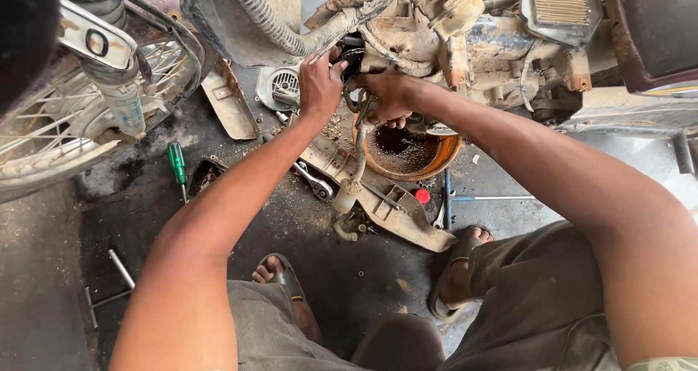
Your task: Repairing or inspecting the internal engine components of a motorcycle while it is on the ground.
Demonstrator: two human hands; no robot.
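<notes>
Engine (429, 36) of the motorbike, grimy and rust-caked, sits just above the oil pan (445, 160). Judging by the dark oil pooled in that orange pan, draining looks well along; covers seem off already, reassembly all left. Left hand (320, 84), left of the pan & up, fingers curled on a small engine part, what exactly can't tell. Right hand (389, 98) pressed onto the engine underside right over the pan, grip hidden. Wrench (314, 180) lies left of pan, green screwdriver (177, 161) further left.

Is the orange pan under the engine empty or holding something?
Holding something: the orange pan sits upright on the floor with dark liquid pooled inside, rim clear above it.
</notes>
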